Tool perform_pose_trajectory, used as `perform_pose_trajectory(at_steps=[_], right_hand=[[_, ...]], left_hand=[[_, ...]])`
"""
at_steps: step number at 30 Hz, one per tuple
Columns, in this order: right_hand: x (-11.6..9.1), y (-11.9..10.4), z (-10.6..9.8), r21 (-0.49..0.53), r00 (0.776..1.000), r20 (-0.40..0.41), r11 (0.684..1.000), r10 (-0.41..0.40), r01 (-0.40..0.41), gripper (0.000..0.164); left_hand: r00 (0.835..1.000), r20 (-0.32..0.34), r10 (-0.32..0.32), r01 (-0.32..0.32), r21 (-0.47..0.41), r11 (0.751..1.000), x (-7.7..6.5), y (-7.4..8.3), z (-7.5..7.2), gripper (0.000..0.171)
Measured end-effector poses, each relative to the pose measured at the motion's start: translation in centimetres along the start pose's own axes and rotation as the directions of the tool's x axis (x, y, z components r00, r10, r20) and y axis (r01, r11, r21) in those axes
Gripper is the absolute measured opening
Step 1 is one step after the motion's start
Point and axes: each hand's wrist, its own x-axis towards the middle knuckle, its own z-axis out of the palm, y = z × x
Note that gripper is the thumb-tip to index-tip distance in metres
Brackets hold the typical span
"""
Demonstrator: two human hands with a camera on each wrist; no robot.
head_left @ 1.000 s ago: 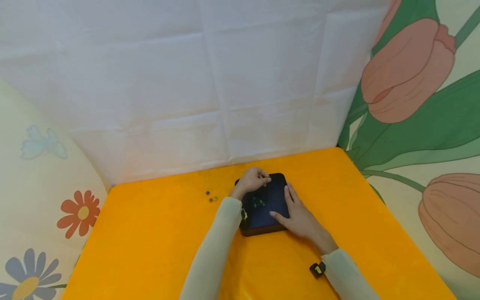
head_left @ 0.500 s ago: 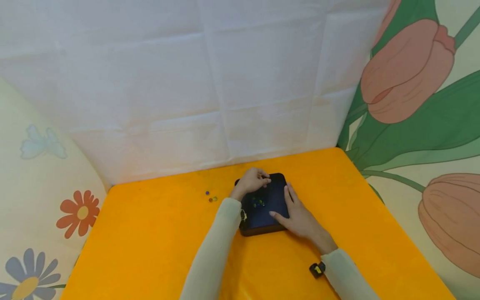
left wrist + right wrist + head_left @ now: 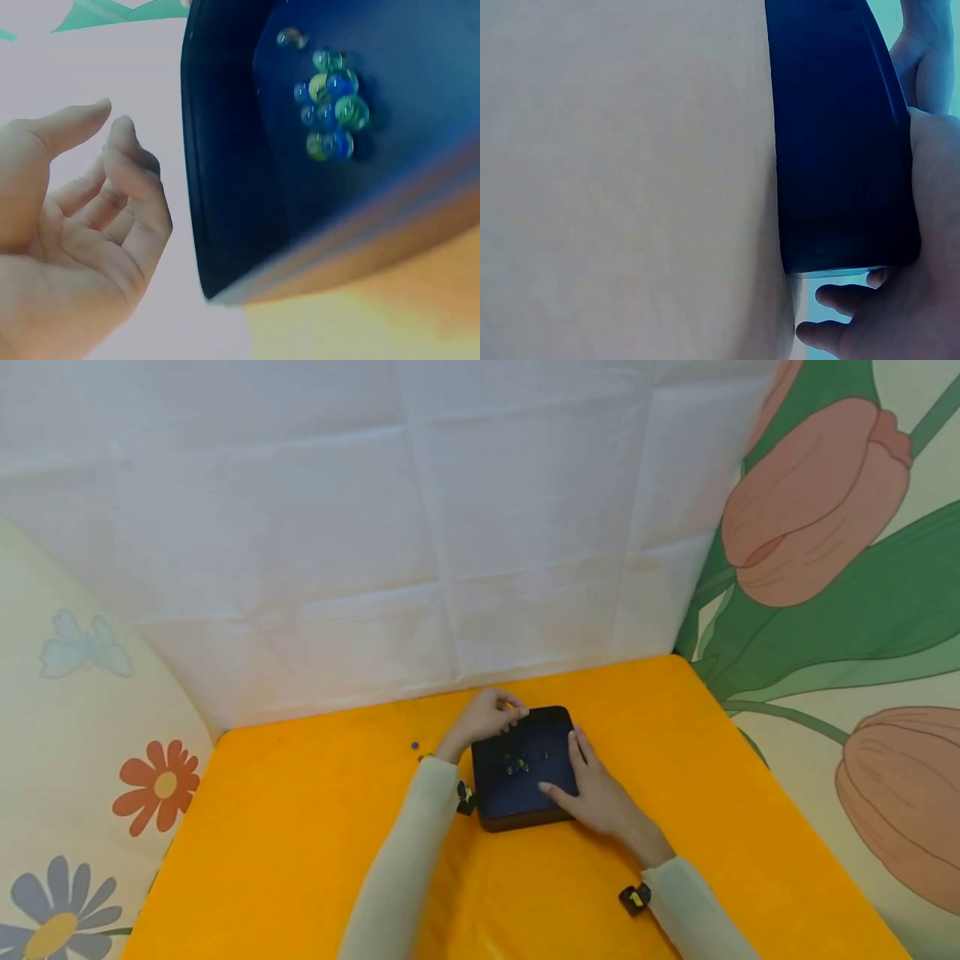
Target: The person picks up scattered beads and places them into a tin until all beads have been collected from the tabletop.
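Observation:
A dark blue, square-cornered box (image 3: 525, 802) with raised walls stands on the table. Inside it lies a cluster of glass marbles (image 3: 516, 764), blue, green and yellowish; in the left wrist view one reddish-clear marble (image 3: 292, 39) sits apart from the others. My left hand (image 3: 483, 718) hovers at the box's far left corner. Its fingers are loosely bent, thumb and forefinger apart, with nothing between them. My right hand (image 3: 600, 797) holds the box's right side, thumb over the rim and fingers along the outer wall.
Left of the box, a blue marble (image 3: 415, 745) lies on the orange tablecloth (image 3: 300, 827). Nearby, other small marbles (image 3: 427, 757) are partly covered by the left wrist. A white sheet (image 3: 315, 527) hangs behind the table, with flower-printed cloth (image 3: 817, 518) on the right.
My left hand has drawn back leftward from over the box to its far left corner, and a small glint now shows inside the box. My right hand has stayed in place.

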Motion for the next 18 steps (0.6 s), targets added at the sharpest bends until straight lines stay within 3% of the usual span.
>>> perform_pose_trajectory(at_steps=[7, 13, 18], right_hand=[[0.0, -0.2, 0.1, -0.004, 1.0, 0.0, 1.0, 0.014, -0.014, 0.112], [-0.1, -0.3, 0.1, -0.008, 1.0, 0.002, 1.0, 0.019, -0.019, 0.112], [-0.2, -0.2, 0.0, -0.007, 1.0, 0.004, 1.0, 0.011, -0.011, 0.111]], left_hand=[[1.0, -0.011, -0.004, 0.004, -0.027, 1.0, -2.2, -0.7, -2.4, 0.03], [0.998, -0.068, -0.005, 0.002, -0.04, 0.999, -4.5, -2.0, -4.5, 0.025], [0.994, -0.103, -0.027, 0.029, 0.014, 0.999, -6.4, -3.2, -6.0, 0.022]])
